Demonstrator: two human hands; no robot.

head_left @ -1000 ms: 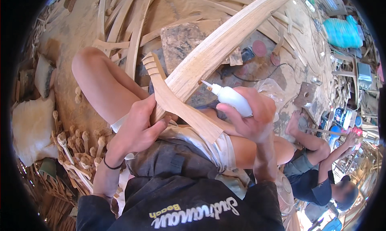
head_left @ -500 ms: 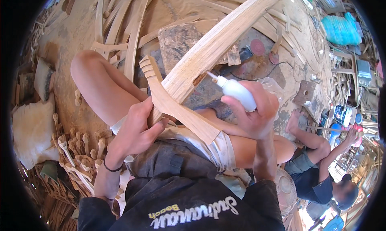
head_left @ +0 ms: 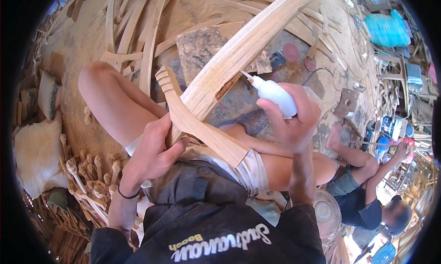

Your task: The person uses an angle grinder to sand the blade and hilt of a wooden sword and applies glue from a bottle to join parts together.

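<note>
A long, curved wooden sword [head_left: 243,50] slants up and away to the right from my lap. Its carved crossguard [head_left: 202,123] lies across it, with stepped notches at the far end. My left hand [head_left: 158,149] is closed round the handle end below the crossguard. In my right hand [head_left: 297,119] is a white squeeze bottle [head_left: 279,98], gripped on its side with its thin nozzle pointing up and left. The nozzle tip is at the blade's right edge; whether it touches I cannot tell. A dark, rough hollow [head_left: 226,87] marks that edge nearer the crossguard.
Curved wooden strips [head_left: 149,43] lie on the dusty floor ahead. A worn block [head_left: 197,52] sits beneath the blade. Several carved sticks [head_left: 98,167] stand bundled at my left. At right are a fan [head_left: 327,215] and another person [head_left: 356,204] seated, holding a long thin piece.
The bottle's nozzle has moved from beside the dark hollow to farther up the blade's edge. The sword has shifted slightly left in the view; both hands keep their grips.
</note>
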